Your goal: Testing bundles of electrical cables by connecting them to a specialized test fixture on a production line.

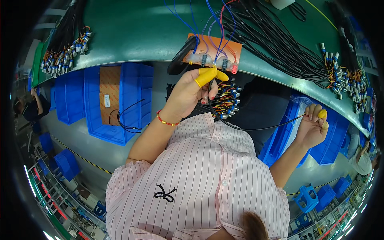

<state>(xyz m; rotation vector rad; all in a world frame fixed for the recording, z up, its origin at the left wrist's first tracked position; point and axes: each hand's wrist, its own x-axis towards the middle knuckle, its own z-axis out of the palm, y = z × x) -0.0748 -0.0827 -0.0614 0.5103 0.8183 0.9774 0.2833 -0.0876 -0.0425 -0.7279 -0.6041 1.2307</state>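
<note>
A pink striped shirt (192, 172) filled the foreground. Beyond it, the hands were well apart, a black cable (249, 130) sagging between them. The left hand (190, 92) was pinched on one end at the front edge of an orange board (215, 48); whether that end touched the board could not be told. The right hand (313, 130) was closed around the other end, its fingers hiding most of the tip. A tug from the right could have dragged the pinched end out of line. The board seemed to jut past the table (136, 32), so heavy pressure might have tipped it and strained its thin wires (222, 24). The slack could have snagged on the bunched connectors (228, 100) close by.
</note>
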